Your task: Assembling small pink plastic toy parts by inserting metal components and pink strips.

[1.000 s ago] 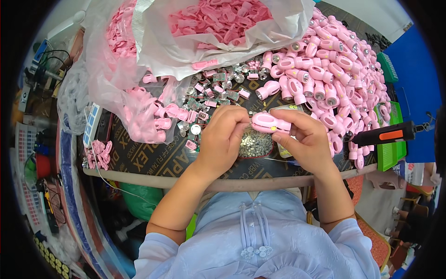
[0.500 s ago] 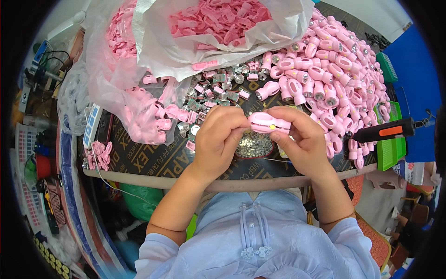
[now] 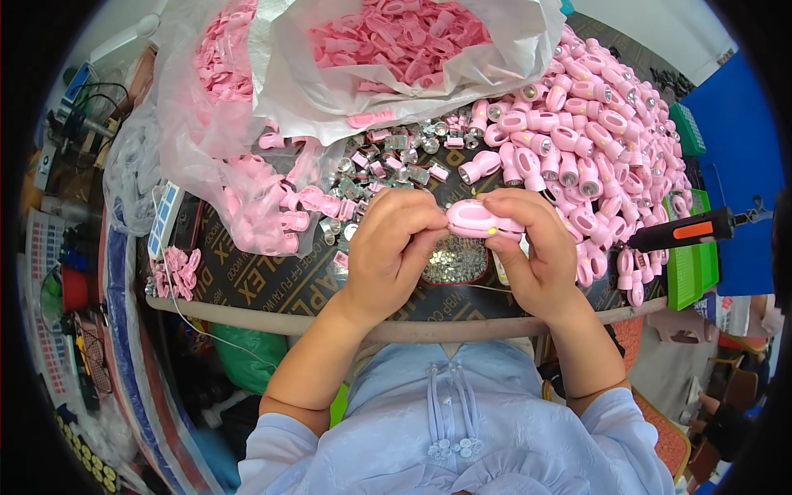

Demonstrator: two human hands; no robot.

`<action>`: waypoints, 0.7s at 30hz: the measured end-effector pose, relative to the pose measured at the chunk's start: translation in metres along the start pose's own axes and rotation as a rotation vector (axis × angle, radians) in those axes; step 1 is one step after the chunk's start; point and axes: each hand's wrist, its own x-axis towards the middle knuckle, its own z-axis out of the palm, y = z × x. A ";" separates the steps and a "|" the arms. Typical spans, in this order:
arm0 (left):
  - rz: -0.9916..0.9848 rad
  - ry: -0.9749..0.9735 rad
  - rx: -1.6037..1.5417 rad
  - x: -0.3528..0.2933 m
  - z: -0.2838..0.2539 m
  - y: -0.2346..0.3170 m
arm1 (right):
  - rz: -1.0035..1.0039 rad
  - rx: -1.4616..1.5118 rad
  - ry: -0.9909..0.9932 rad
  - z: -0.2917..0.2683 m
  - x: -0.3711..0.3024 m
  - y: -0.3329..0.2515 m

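Between both hands, above the near part of the table, is a small pink flashlight lying sideways, with a yellow button on its near side and a dark seam along the body. My left hand pinches its left end between thumb and fingers. Around its right end close the fingers and thumb of my right hand. Below the flashlight stands a red-rimmed dish of tiny metal parts, partly hidden by the hands. Several loose lamp inserts with clear and silver pieces lie beyond my left hand.
A large heap of pink flashlights covers the right side. At the back, a white bag holds pink shells; more lie in clear plastic at left. A black-and-orange tool hangs at right by a green tray. The table's padded edge runs nearest me.
The gap along the flashlight's seam has narrowed, its two halves now closer together. Both hands keep their grip, and the flashlight is turned slightly.
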 end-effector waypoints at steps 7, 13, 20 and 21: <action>0.067 -0.153 0.073 0.014 -0.004 0.009 | -0.019 0.007 -0.029 -0.003 0.001 -0.002; 0.148 -0.170 0.094 0.009 -0.009 -0.001 | 0.110 0.160 -0.041 -0.005 -0.005 -0.001; 0.120 -0.264 0.178 0.008 -0.005 0.014 | -0.006 0.024 -0.142 -0.005 -0.003 -0.006; 0.134 -0.298 0.196 0.009 -0.007 0.014 | -0.026 0.003 -0.135 -0.003 -0.005 -0.005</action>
